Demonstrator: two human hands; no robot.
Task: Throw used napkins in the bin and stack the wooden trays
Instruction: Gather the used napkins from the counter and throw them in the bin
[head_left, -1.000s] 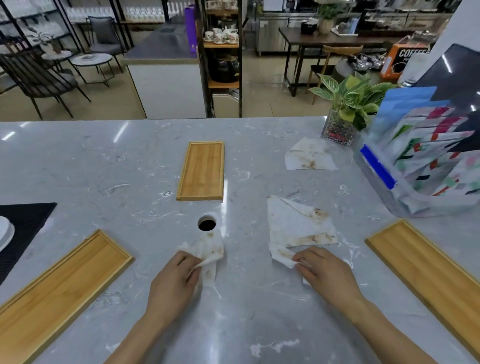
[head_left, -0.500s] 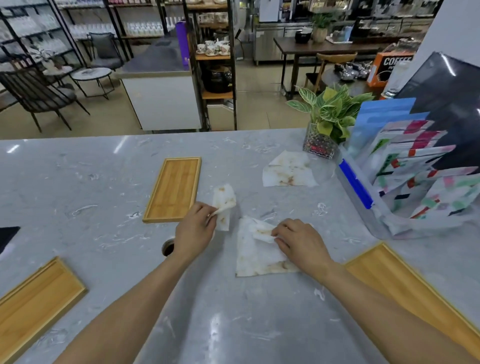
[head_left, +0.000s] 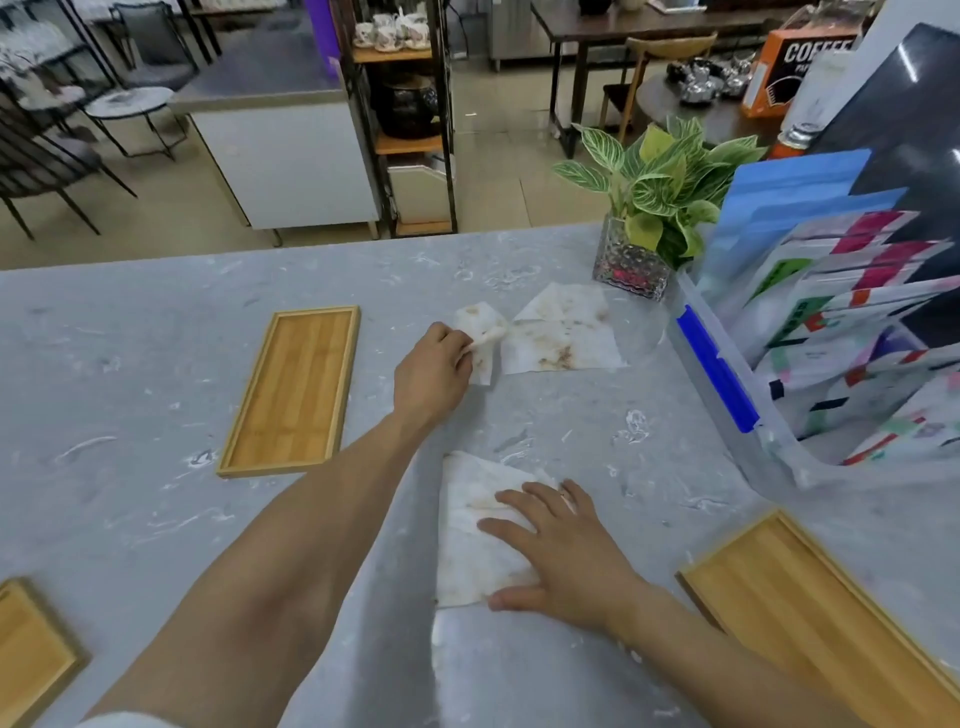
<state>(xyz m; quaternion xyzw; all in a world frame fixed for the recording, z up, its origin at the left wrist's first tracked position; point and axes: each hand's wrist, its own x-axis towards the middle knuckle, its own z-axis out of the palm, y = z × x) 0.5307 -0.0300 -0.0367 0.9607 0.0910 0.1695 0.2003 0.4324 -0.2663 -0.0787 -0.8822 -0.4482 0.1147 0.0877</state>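
Left hand (head_left: 432, 370) gripping crumpled napkin (head_left: 482, 332)

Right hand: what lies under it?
The right hand rests flat on a stained napkin lying on the marble counter. The napkin's part beneath palm and fingers is hidden.

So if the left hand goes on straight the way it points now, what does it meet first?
Most likely the far stained napkin, lying flat just beyond the crumpled napkin that the left hand grips. Depth is unclear, but they look almost touching.

Wooden trays (head_left: 293, 389) (matt); marble counter (head_left: 130, 364).
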